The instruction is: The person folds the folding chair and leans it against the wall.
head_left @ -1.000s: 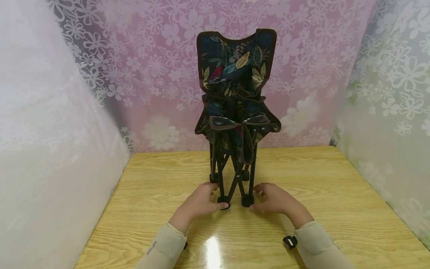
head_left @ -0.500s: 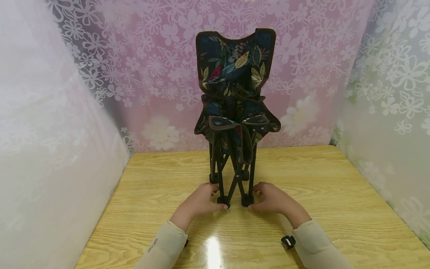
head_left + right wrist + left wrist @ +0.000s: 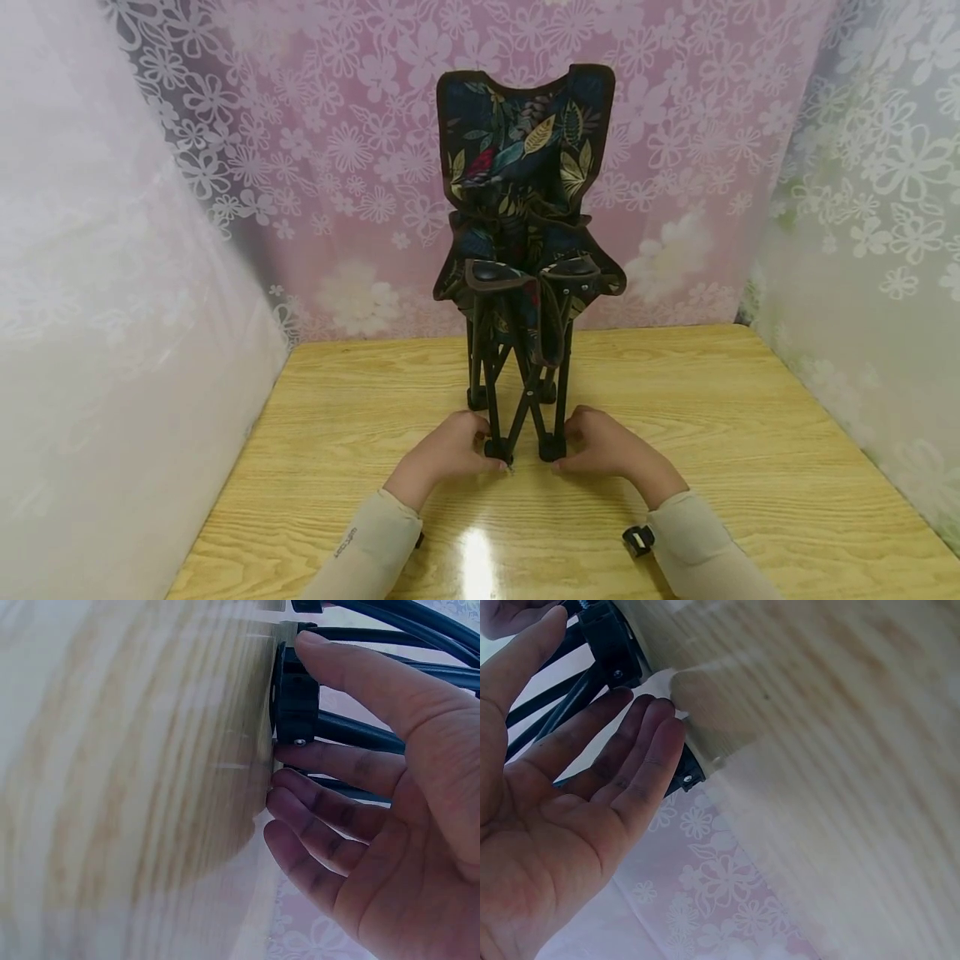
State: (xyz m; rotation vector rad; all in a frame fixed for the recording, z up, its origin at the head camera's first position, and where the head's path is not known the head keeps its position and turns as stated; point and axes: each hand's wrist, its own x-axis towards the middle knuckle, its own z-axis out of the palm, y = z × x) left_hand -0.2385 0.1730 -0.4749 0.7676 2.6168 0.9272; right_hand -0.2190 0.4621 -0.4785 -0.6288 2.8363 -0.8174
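Navy leaf-print folding chair [image 3: 517, 237] stands upright, long axis vertical, front toward the left hand [image 3: 446, 454] and right hand [image 3: 611, 446], whose fingers [image 3: 349, 761] pinch its front feet [image 3: 552, 448].

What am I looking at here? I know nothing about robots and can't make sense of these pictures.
No robot here, just a person's bare left hand and right hand. The wide picture comes from a camera worn on the head, looking forward and down; the two close ones come from a camera on each wrist, so the table looks tipped there. On it stands a leaf-patterned folding chair, apparently partly folded. Each hand seems to pinch one of its feet: the left front foot and the right front foot.
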